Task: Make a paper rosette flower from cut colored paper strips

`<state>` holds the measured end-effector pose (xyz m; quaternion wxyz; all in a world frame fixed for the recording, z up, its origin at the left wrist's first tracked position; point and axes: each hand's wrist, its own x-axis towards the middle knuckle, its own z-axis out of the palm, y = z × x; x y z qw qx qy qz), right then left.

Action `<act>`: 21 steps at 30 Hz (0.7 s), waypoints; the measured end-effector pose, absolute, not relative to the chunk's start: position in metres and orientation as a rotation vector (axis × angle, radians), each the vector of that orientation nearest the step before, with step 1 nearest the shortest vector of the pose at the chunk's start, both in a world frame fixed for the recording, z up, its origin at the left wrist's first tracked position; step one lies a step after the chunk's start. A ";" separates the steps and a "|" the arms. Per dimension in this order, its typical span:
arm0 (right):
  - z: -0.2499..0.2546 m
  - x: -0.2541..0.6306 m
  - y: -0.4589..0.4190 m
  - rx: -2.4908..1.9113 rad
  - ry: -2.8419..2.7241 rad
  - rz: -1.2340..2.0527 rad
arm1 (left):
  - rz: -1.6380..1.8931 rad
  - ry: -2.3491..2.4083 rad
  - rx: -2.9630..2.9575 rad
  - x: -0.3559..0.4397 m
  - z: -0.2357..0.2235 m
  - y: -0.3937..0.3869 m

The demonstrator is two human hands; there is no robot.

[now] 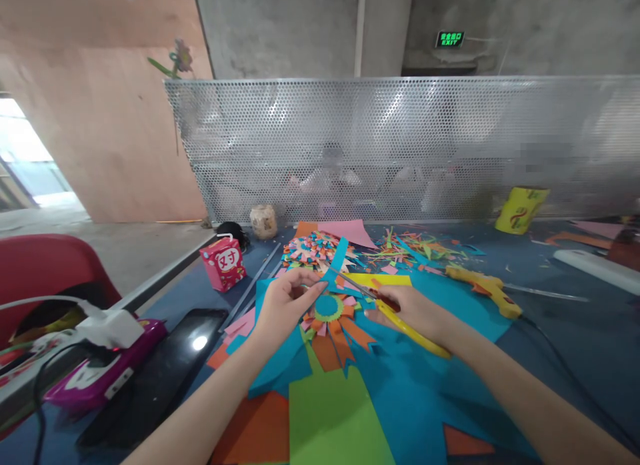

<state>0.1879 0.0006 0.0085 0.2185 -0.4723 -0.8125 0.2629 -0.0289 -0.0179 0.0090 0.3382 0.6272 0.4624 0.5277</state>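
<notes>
Two bare hands work close together over a desk covered in coloured paper. The left hand [287, 301] has its thumb and forefinger pinched together on the lower end of a blue paper strip [340, 251], which rises from the fingertips and leans a little to the right. The right hand [407, 308] is closed around the yellow handles of a pair of scissors [413, 330], with the blades pointing left and their tips at the strip; how far apart the blades stand is too small to tell.

Just below the fingers lies a paper rosette [329, 307] with a blue round middle, a green ring and orange tails. It rests above a large blue sheet [415, 385], and nearer the person are a green sheet [335, 411] and an orange sheet [257, 428]. Beyond the hands are a second, many-coloured paper flower [313, 248] and, to its right, a heap of thin paper scraps [420, 245]. A yellow glue gun [485, 288] lies to the right of the scissors, its cord running toward the near edge. On the left stand a red box [223, 265], a dark tablet [165, 365] and a purple power strip [107, 378], while a metal mesh screen [350, 138] closes off the far side of the desk
</notes>
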 end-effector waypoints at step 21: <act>0.009 0.188 -0.002 -1.307 -2.260 0.642 | 1.320 1.206 1.611 -0.026 0.010 -0.018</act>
